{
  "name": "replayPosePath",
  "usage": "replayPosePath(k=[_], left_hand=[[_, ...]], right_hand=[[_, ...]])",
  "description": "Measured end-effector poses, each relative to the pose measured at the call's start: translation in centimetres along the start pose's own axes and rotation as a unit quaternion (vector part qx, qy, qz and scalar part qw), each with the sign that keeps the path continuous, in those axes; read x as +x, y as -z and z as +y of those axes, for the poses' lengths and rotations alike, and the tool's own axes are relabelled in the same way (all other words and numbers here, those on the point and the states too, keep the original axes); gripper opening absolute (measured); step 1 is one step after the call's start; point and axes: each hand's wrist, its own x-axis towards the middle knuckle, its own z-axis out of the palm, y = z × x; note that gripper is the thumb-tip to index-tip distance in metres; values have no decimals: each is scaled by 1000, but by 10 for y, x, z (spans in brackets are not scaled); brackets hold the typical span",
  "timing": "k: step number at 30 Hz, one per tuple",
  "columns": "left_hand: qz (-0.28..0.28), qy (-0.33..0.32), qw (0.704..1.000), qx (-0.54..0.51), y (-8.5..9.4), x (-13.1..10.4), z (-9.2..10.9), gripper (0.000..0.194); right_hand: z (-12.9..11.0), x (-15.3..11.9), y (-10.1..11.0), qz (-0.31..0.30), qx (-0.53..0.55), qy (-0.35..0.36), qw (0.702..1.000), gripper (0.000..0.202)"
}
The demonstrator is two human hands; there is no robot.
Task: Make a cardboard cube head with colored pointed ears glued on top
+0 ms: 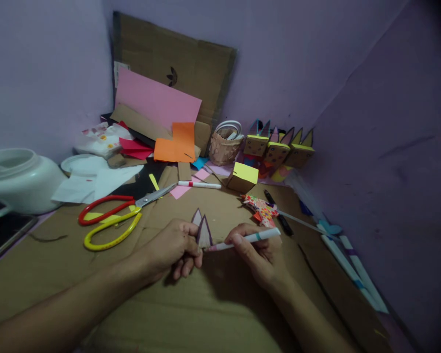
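Near the middle, my left hand (180, 247) pinches two small pointed paper ears (205, 232) at their base. The ears are pale with dark purple outlines and point upward. My right hand (259, 252) is closed round a white marker (259, 237) with a teal band. The marker's tip points left and meets, or nearly meets, the base of the ears beside my left fingertips. My left fingers partly hide that base.
Red and yellow scissors (112, 220) lie left of my left hand. Beyond are a yellow-topped box (243, 177), a glue gun (262, 210), a capped marker (199, 185), a basket (226, 147), orange paper (176, 144) and a white pot (25, 181). Decorated boxes (277, 151) stand by the wall.
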Motion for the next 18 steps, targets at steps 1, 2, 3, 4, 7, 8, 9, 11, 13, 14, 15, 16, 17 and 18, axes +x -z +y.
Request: replayPosePath(k=[1,2,3,4,7,8,9,11,13,14,15,16,17,18], left_hand=[[0,2,1000,1,0,0,0,11],[0,3,1000,0,0,0,0,10],[0,3,1000,0,0,-1,0,10],[1,3,1000,-1,0,-1,1,11],[2,4,1000,0,0,-1,1,10],[4,4,1000,1,0,-1,1,10],[6,5,1000,1,0,-1,1,10],[6,5,1000,1,0,-1,1,12],[1,5,1000,0,0,-1,0,12],[-2,5,1000,0,0,-1,0,12],[-3,6,1000,-1,0,-1,0,12],[-3,7,1000,-3,0,-1,0,13],[-3,6,1000,-4,0,-1,0,14],[-2,6,1000,-4,0,0,0,15]], right_hand=[[0,0,0,1,5,2,1000,28],[0,0,0,6,14,4,1000,27],[0,0,0,13,24,6,1000,26],[0,0,0,19,30,7,999,26],[-1,0,0,15,14,9,1000,26],[-2,0,0,7,4,8,1000,27],[-2,0,1,-3,-5,8,1000,27],[-2,0,1,-8,-6,6,1000,28],[-1,-1,1,7,17,9,1000,27],[1,-1,0,21,30,13,999,26],[2,-1,0,33,38,19,999,24],[3,-1,-1,44,41,27,998,21],[4,-1,-1,50,41,35,997,18],[5,0,-2,53,38,42,997,16]])
